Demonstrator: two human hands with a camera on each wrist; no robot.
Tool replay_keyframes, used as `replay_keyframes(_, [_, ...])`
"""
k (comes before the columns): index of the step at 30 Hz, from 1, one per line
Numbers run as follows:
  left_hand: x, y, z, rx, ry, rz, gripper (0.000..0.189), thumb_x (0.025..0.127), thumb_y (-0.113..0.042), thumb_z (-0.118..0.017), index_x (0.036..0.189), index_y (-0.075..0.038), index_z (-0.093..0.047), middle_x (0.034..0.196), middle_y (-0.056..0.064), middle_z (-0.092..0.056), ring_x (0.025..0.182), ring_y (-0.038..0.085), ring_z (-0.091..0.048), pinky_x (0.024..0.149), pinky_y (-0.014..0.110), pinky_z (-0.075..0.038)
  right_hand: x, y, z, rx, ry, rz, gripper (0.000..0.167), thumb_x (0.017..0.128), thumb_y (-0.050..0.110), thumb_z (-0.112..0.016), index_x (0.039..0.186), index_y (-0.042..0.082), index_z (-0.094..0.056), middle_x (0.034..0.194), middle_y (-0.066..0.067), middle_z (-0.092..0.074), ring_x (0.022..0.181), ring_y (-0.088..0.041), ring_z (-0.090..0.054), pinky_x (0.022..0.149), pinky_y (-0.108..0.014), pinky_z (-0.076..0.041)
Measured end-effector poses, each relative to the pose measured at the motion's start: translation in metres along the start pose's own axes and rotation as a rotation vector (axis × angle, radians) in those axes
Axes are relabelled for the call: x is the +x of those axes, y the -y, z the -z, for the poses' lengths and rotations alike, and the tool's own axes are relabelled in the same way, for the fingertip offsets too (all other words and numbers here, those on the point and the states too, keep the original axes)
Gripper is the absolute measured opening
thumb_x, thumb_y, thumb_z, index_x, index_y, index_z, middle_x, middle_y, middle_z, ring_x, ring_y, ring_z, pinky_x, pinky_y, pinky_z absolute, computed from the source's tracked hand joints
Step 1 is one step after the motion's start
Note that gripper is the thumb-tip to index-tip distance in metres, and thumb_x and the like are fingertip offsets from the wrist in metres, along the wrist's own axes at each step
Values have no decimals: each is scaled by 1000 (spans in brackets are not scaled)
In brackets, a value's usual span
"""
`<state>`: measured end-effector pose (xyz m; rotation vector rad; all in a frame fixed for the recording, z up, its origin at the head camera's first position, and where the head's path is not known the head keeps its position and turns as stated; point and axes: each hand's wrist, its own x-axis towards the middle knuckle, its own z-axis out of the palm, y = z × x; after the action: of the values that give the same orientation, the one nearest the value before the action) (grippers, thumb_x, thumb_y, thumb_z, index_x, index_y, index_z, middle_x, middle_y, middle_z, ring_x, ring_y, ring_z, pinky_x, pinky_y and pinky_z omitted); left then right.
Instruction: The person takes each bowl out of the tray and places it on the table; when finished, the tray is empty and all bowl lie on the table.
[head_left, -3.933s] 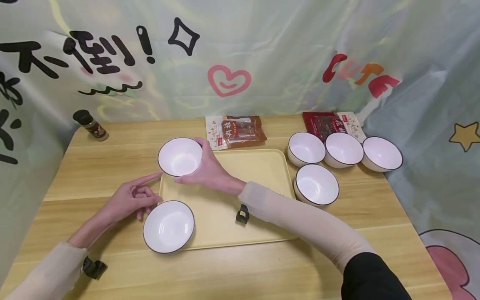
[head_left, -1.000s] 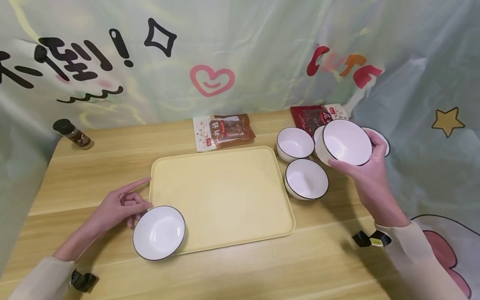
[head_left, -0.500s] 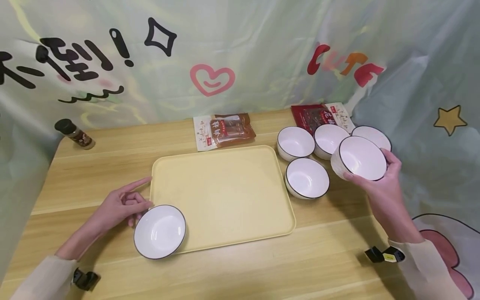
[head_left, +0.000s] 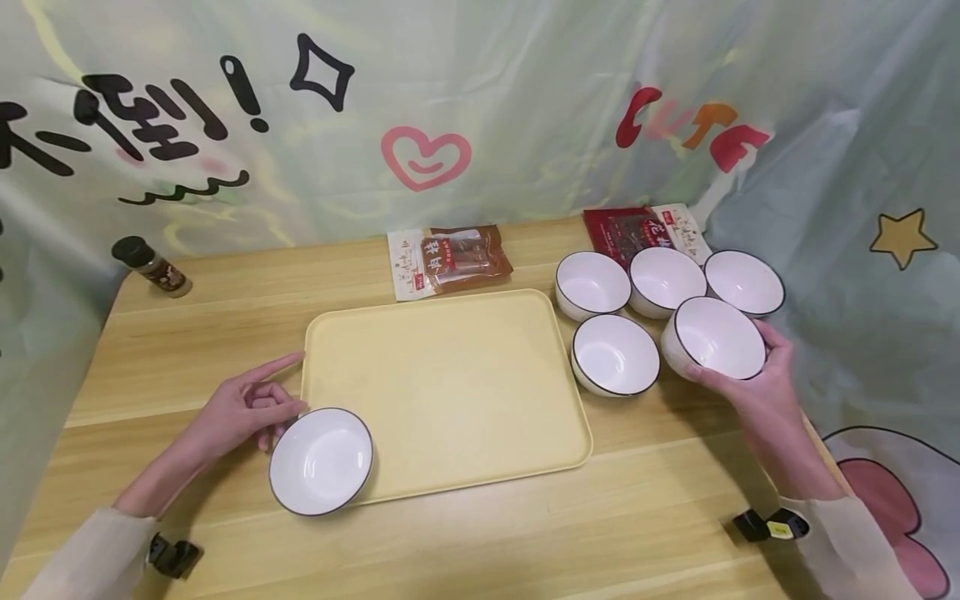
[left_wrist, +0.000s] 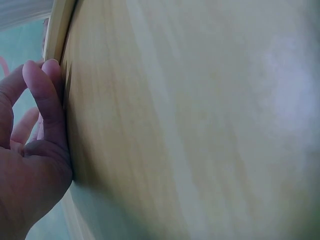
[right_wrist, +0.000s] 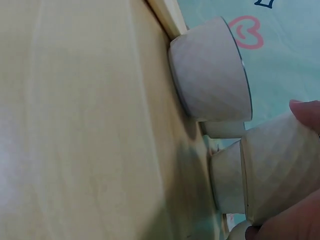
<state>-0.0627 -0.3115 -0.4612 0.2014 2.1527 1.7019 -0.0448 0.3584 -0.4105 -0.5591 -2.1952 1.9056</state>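
My right hand (head_left: 757, 396) grips a white bowl (head_left: 720, 337) with a dark rim, thumb at the near side and fingers at the far right side. In the right wrist view this held bowl (right_wrist: 280, 165) appears slightly off the table. Close around it stand several matching bowls, among them a front bowl (head_left: 615, 354) beside the tray's right edge. My left hand (head_left: 243, 412) lies at the left edge of the yellow tray (head_left: 450, 392), index finger straight and touching its rim, other fingers bent. Another bowl (head_left: 321, 461) overlaps the tray's front left corner, near my left thumb.
A brown spice packet (head_left: 450, 261) lies behind the tray. Behind the back bowls is a red packet (head_left: 637, 233), partly hidden. A black-capped jar (head_left: 152, 267) lies at the back left. A printed cloth (head_left: 525, 108) hangs behind and beside the wooden table (head_left: 480, 533).
Over these seconds my right hand has carried the bowl from the tray's back left corner to the right-hand group, then lowered it in front of them. My left hand has stayed at the tray.
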Motion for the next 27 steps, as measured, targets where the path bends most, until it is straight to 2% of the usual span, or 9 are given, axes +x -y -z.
replay_keyframes(7, [0,-1,-2,10,-11,7,84,101,-2,-78,171,-2,-32,87,16,-74,59,14,-64,48,33,-56,1,-10,2,-120,11,-17,110,86,-4,-89,166,17,-18,164,-12,-22,148,-25,-31,103,-10,-38])
replay_keyframes(14, [0,0,-1,2,-11,9,84,102,-1,-77,172,-4,-31,89,16,-74,59,15,-64,49,32,-56,4,-20,2,-84,77,-27,111,86,-5,-89,166,16,-15,166,-15,-17,147,-27,-30,100,-10,-40])
replay_keyframes(20, [0,1,-2,2,-5,4,84,101,0,-77,171,-4,-32,88,16,-73,60,14,-64,48,32,-56,6,-26,2,-65,100,-28,109,87,-8,-86,164,18,-14,166,-15,-14,146,-28,-29,100,-11,-40])
replay_keyframes(27, [0,0,-2,0,-11,-5,83,101,2,-76,171,-4,-33,87,16,-74,59,14,-64,47,31,-56,8,-30,5,-142,117,7,112,87,-5,-88,167,16,-11,167,-17,-13,148,-29,-26,103,-9,-35])
